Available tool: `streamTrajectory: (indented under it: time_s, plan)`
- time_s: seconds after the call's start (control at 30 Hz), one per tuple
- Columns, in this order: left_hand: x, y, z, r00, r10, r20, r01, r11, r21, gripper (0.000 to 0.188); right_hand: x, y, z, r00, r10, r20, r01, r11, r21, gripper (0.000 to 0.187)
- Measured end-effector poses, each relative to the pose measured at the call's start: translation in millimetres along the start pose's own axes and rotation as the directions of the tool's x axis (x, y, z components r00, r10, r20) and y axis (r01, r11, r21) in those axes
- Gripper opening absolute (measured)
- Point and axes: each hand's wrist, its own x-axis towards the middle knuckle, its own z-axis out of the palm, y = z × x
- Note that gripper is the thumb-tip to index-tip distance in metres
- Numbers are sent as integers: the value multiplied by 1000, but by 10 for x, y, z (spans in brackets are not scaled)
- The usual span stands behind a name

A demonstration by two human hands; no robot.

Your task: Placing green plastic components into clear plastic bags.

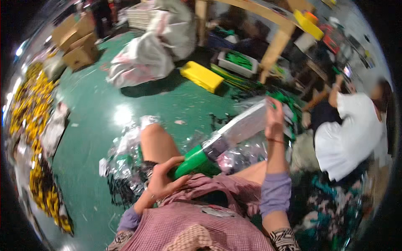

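A long object with a green handle-like end (194, 161), a dark collar and a pale flat section (245, 124) slants across my lap. What kind of tool or product it is does not show clearly. Curved around the green end, my left hand (164, 180) has its thumb and fingers on either side. My right hand (274, 119) grips the far tip of the pale section, where clear film seems to stick out. Under the pale section lies crumpled clear plastic packaging (247, 154) with something pink in it.
Clear bags (125, 154) lie by my left knee. A heap of yellow and black items (31, 108) runs along the left. Ahead are white sacks (144, 58), a yellow box (202, 76) and a tray of green pieces (238, 62). A person in white (347, 134) sits to the right.
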Motion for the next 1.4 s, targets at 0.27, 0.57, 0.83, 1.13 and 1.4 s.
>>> streamTrajectory:
  time_s: [0.27, 0.57, 0.83, 1.13, 1.4]
  plan:
    - [189, 137, 275, 986, -154, 64, 157, 987, -39, 47, -99, -186, 59, 994, 113, 9, -94, 865, -494, 26]
    - [371, -82, 523, 992, 127, 20, -129, 987, 101, 45, -419, -882, 692, 959, -85, 270, 252, 689, -679, 13]
    - [617, -142, 686, 968, -225, -110, 151, 876, -458, 39, -1201, -789, 518, 985, -13, 169, 103, 838, -536, 47]
    - [515, -157, 590, 933, -276, -231, 117, 840, -530, 80, -1257, -971, 670, 661, -492, 566, 676, 718, -166, 21]
    - [676, -575, 414, 813, -509, -281, 83, 580, -810, 81, -1710, -717, 720, 819, -130, 559, 243, 961, -133, 16]
